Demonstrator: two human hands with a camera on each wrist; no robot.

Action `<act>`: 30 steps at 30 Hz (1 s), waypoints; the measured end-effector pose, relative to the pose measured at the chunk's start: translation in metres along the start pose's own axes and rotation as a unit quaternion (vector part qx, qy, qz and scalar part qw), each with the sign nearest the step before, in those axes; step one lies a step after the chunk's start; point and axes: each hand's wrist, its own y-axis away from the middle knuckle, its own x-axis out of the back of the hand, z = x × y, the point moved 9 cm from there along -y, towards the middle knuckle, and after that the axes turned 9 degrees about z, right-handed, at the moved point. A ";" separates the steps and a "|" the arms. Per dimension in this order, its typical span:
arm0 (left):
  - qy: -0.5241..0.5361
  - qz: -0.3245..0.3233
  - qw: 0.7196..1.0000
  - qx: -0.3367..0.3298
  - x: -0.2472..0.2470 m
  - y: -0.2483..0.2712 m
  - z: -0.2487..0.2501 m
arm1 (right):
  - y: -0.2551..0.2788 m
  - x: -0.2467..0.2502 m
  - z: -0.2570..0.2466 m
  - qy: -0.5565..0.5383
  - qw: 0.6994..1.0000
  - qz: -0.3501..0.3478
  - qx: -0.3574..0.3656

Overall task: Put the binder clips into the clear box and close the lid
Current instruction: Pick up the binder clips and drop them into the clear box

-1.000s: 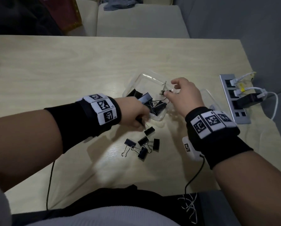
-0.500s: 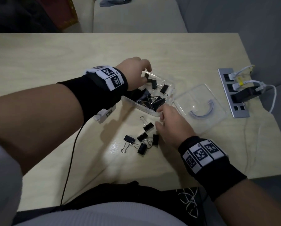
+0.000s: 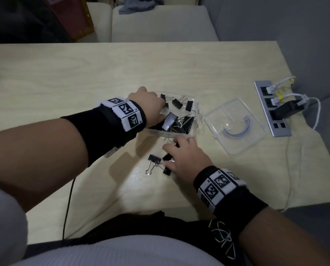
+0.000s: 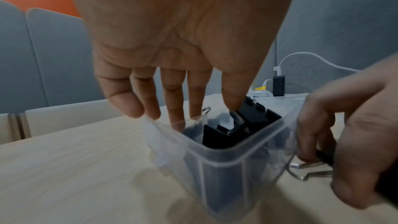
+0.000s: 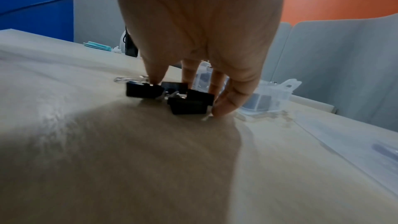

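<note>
Pale wood table (image 3: 83, 77) fills the scene, with cream seat cushions (image 3: 160, 24) beyond its far edge and a grey partition to the right. Two forearms in black wrist wraps with black-and-white marker bands reach across it. A silver power strip (image 3: 271, 110) with white cables and a black adapter plugged in lies near the right edge. The clear box (image 3: 195, 112) sits open near the middle of the table, several black binder clips (image 3: 179, 120) piled inside it. Its detached clear lid (image 3: 235, 125) lies flat just to the right of the box, between the box and the power strip. The left hand (image 3: 148, 106) hangs over the box's left side; the left wrist view shows its fingers (image 4: 133, 103) straight and slightly spread, pointing down into the box, the thumb tip touching a clip there and nothing gripped. The right hand (image 3: 185, 156) is down on the table just in front of the box, over a small cluster of loose clips (image 3: 154, 160). Seen from the right wrist, its thumb (image 5: 154, 74) and fingertips are bent down around the loose clips, touching two of them, which lie on the wood. One clip with silver wire handles lies just left of that hand, apart from it.
</note>
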 end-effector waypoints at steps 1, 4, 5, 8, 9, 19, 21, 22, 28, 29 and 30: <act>-0.010 -0.005 1.000 0.000 0.000 0.001 0.001 | 0.000 0.001 -0.001 -0.006 1.000 0.015 0.006; -0.022 -0.024 0.999 0.003 -0.002 -0.003 -0.003 | 0.002 0.005 -0.003 -0.001 0.998 0.054 0.024; -0.020 -0.028 0.999 0.005 -0.001 -0.005 -0.006 | 0.003 0.004 -0.001 -0.003 0.998 0.062 0.020; -0.005 -0.025 1.000 0.000 0.002 -0.009 -0.010 | 0.005 0.005 0.001 -0.027 0.997 0.074 0.019; 0.000 -0.023 1.000 0.000 0.004 -0.010 -0.011 | 0.005 0.006 0.003 -0.044 0.996 0.071 0.011; 0.098 -0.041 0.994 -0.038 0.004 -0.013 -0.003 | 0.004 0.005 0.026 -0.178 0.980 0.062 -0.061; 0.086 -0.053 0.994 -0.048 0.001 -0.012 -0.002 | 0.003 0.009 0.026 -0.195 0.977 0.067 -0.055; 0.087 -0.051 0.994 -0.046 0.001 -0.013 -0.003 | 0.003 0.011 0.025 -0.201 0.975 0.073 -0.051; 0.169 -0.004 0.985 0.014 0.007 -0.026 -0.018 | 0.001 0.032 0.027 -0.237 0.965 0.106 -0.047; 0.163 0.001 0.986 0.019 0.007 -0.026 -0.021 | 0.000 0.038 0.028 -0.256 0.958 0.121 -0.050; 0.145 0.012 0.989 0.023 0.007 -0.027 -0.023 | 0.000 0.046 0.028 -0.280 0.949 0.137 -0.054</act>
